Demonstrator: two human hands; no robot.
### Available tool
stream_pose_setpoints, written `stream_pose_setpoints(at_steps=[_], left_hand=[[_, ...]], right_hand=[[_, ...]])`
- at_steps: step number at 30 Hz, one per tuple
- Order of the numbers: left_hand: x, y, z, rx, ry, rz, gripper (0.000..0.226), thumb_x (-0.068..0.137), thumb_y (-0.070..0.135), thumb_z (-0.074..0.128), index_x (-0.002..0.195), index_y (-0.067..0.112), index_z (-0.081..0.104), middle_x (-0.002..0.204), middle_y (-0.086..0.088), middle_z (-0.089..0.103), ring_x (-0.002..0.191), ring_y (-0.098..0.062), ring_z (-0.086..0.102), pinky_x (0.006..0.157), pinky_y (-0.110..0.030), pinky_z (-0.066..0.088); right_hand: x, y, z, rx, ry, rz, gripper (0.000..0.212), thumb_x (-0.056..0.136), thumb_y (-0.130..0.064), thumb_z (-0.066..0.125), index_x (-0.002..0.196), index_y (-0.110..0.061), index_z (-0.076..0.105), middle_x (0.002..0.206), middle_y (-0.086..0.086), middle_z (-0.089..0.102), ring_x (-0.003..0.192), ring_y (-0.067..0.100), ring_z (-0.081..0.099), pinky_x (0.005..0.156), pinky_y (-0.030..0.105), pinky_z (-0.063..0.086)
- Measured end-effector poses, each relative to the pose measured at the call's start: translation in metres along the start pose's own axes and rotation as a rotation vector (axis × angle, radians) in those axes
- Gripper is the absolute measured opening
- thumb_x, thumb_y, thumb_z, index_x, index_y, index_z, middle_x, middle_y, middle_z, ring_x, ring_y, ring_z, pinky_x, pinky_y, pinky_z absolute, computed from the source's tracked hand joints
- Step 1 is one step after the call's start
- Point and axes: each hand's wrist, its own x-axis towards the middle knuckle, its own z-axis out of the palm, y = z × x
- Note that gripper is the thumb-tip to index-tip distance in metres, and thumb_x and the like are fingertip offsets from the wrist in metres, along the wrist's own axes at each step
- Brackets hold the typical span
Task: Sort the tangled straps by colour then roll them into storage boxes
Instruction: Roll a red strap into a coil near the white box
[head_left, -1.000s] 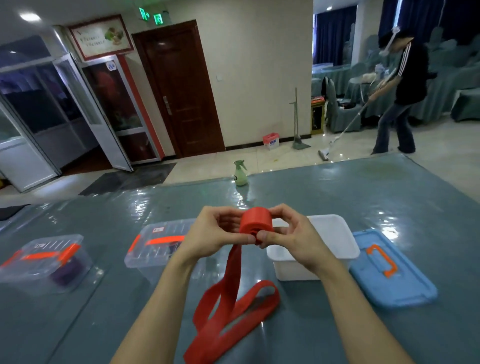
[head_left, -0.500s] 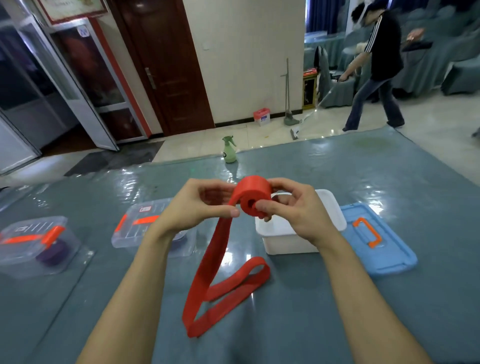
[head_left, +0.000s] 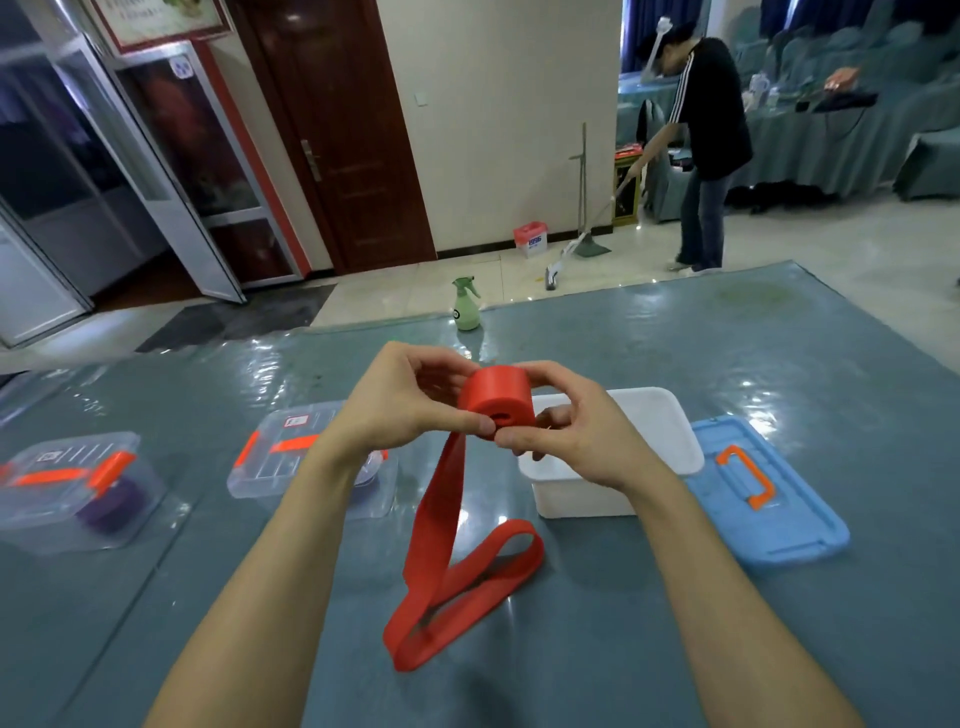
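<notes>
A red strap (head_left: 457, 566) is partly wound into a tight roll (head_left: 496, 402) held above the table. My left hand (head_left: 405, 402) pinches the roll from the left and my right hand (head_left: 566, 431) grips it from the right. The loose end hangs down and lies folded in a loop on the grey-blue table (head_left: 779, 364). Behind my right hand stands an open white box (head_left: 670, 421). Two clear closed boxes with orange latches sit at the left: the near one (head_left: 275, 457) partly hidden by my left wrist, the far one (head_left: 67, 488) holding a purple roll (head_left: 111, 506).
A blue lid with an orange handle (head_left: 758, 483) lies right of the white box. A green spray bottle (head_left: 466, 304) stands at the table's far edge. Beyond the table a person (head_left: 706, 150) mops the tiled floor near a brown door (head_left: 337, 130).
The roll has grown a little as more strap wound on, and the loose loop on the table has shortened. The view has tilted down slightly.
</notes>
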Motion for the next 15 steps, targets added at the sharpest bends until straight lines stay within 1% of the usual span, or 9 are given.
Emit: stream_pose_setpoints(at_steps=[2,3,4,6,8,9,11,13,15], left_hand=[[0.002,0.007,-0.004,0.156,-0.069,0.014,0.052,0.056,0.022,0.11,0.101,0.017,0.084,0.089,-0.003,0.084,0.085,-0.022,0.083,0.085,-0.038,0.067],[0.002,0.011,-0.006,0.214,-0.093,0.026,0.052,0.056,0.025,0.11,0.101,0.02,0.084,0.089,0.0,0.084,0.084,-0.021,0.082,0.085,-0.036,0.067],[0.003,0.015,-0.007,0.248,-0.113,0.038,0.052,0.057,0.027,0.11,0.101,0.021,0.084,0.09,0.002,0.084,0.084,-0.019,0.082,0.084,-0.034,0.067],[0.002,0.018,-0.011,0.246,-0.141,0.053,0.052,0.06,0.026,0.109,0.105,0.023,0.084,0.092,0.005,0.084,0.086,-0.015,0.082,0.084,-0.027,0.066],[0.0,0.017,-0.013,0.204,-0.154,0.038,0.053,0.064,0.019,0.108,0.11,0.022,0.083,0.097,0.003,0.085,0.092,-0.015,0.082,0.088,-0.024,0.064],[-0.002,0.016,-0.011,0.194,-0.155,0.026,0.052,0.066,0.015,0.106,0.112,0.02,0.082,0.099,0.001,0.085,0.094,-0.016,0.082,0.091,-0.026,0.064],[-0.006,0.012,-0.006,0.19,-0.13,0.016,0.048,0.07,0.01,0.104,0.112,0.014,0.082,0.099,-0.002,0.085,0.096,-0.021,0.082,0.096,-0.037,0.065],[-0.008,0.009,-0.002,0.202,-0.088,0.016,0.044,0.07,0.009,0.103,0.109,0.012,0.083,0.095,-0.003,0.085,0.093,-0.022,0.083,0.095,-0.042,0.065],[-0.008,0.007,-0.002,0.249,-0.082,0.022,0.042,0.068,0.01,0.104,0.105,0.013,0.085,0.09,-0.001,0.085,0.088,-0.02,0.083,0.091,-0.042,0.066]], right_hand=[[0.0,0.0,0.0,-0.147,-0.002,-0.012,0.059,0.076,-0.029,0.1,0.126,-0.035,0.069,0.097,-0.019,0.077,0.073,0.018,0.078,0.067,0.022,0.057],[-0.001,0.0,0.003,-0.152,0.005,-0.028,0.055,0.076,-0.03,0.1,0.122,-0.036,0.071,0.09,-0.02,0.076,0.071,0.016,0.077,0.066,0.022,0.056],[-0.002,0.001,0.005,-0.123,0.022,-0.047,0.051,0.075,-0.029,0.101,0.117,-0.035,0.073,0.088,-0.017,0.077,0.073,0.017,0.076,0.069,0.025,0.059],[-0.004,0.004,0.007,-0.016,0.066,-0.074,0.047,0.073,-0.024,0.102,0.11,-0.029,0.075,0.091,-0.004,0.08,0.082,0.023,0.078,0.08,0.037,0.065],[-0.003,0.005,0.007,0.056,0.095,-0.077,0.046,0.07,-0.019,0.103,0.107,-0.024,0.075,0.092,0.006,0.081,0.087,0.029,0.079,0.088,0.046,0.066],[-0.003,0.006,0.008,0.076,0.104,-0.072,0.046,0.07,-0.018,0.103,0.106,-0.022,0.074,0.093,0.009,0.081,0.089,0.032,0.079,0.089,0.049,0.066],[-0.001,0.007,0.01,0.104,0.11,-0.061,0.046,0.07,-0.015,0.102,0.106,-0.018,0.073,0.096,0.013,0.08,0.093,0.035,0.079,0.091,0.053,0.065],[-0.002,0.007,0.009,0.091,0.071,-0.051,0.049,0.074,-0.013,0.1,0.115,-0.019,0.073,0.105,0.011,0.08,0.097,0.032,0.079,0.096,0.053,0.063],[-0.003,0.004,0.007,-0.017,-0.004,-0.041,0.062,0.078,-0.021,0.099,0.131,-0.03,0.069,0.117,-0.003,0.076,0.095,0.022,0.079,0.094,0.044,0.065]])
